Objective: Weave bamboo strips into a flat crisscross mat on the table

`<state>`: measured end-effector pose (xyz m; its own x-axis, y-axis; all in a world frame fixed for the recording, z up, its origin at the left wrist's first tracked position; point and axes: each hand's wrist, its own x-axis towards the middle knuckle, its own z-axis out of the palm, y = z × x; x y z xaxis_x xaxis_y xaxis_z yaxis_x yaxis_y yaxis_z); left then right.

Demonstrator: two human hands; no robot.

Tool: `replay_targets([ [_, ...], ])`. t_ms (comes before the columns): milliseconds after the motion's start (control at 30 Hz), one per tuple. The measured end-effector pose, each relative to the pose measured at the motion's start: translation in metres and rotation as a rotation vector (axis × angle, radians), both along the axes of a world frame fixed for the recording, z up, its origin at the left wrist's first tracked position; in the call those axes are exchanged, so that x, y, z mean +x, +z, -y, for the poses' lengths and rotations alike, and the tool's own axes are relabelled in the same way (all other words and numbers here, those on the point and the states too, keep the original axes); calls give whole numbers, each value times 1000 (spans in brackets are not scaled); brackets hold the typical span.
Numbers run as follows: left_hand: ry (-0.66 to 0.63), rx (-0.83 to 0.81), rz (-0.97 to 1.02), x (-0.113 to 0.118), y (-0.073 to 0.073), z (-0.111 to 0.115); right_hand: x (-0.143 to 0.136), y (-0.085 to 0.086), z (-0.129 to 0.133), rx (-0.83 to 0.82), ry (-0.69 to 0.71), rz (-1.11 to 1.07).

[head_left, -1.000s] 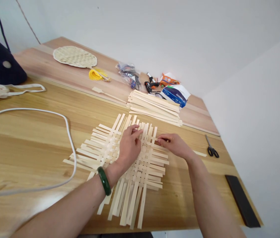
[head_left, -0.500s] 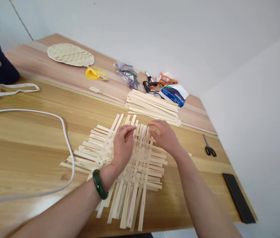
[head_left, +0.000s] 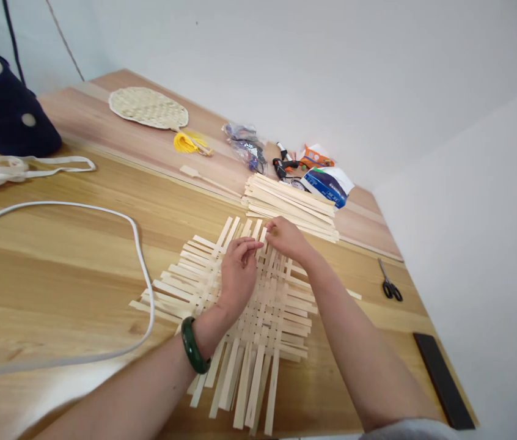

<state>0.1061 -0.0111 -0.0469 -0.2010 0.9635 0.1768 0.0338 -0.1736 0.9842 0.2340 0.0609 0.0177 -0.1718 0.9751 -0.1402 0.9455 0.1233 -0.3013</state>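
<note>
A mat of flat, pale wooden strips (head_left: 265, 311) lies half woven on the table, its loose ends spreading out on every side. My left hand (head_left: 239, 272), a green bangle at its wrist, rests over the mat's upper middle. Its fingers are bent and pressed together near the upper strip ends; what is between them is hidden. Just right of it, my right hand (head_left: 288, 238) pinches the upper end of one upright strip (head_left: 261, 235). A longer crosswise strip (head_left: 354, 294) shows its tip to the right of my right forearm.
A pile of strips (head_left: 290, 205) lies behind the mat. Further back are a woven fan (head_left: 148, 108), yellow tassel (head_left: 187, 143), glue gun (head_left: 283, 166) and blue packet (head_left: 326, 186). Scissors (head_left: 390, 287) and a black bar (head_left: 442, 379) sit right; a white cord (head_left: 142, 250) curves left.
My right hand has moved left, closer to my left hand, and its fingers have closed on a strip end. The view has shifted slightly. The crosswise strip's tip shows more.
</note>
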Motion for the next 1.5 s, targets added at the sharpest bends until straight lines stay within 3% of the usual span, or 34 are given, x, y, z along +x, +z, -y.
replay_targets([
  [267,-56,-1,4,1,-5,1,10,5,-1,-114,-107,-363],
  [500,-82,4,-23,1,-6,0,9,10,10,99,87,-298],
  [800,-157,-13,-136,-1,-5,-1,15,11,19,134,107,-406],
  [1100,-143,-68,-252,4,0,-7,13,9,25,99,102,-490],
  [1167,-144,-97,-273,5,4,-8,20,10,30,158,35,-434],
  [1267,-152,-133,-278,6,8,-7,44,13,47,265,-184,-183],
  [1367,-164,-164,-264,6,10,-6,75,17,73,145,-307,-41],
  [1500,-180,-179,-258,6,10,-5,102,12,103,-66,-276,-163],
])
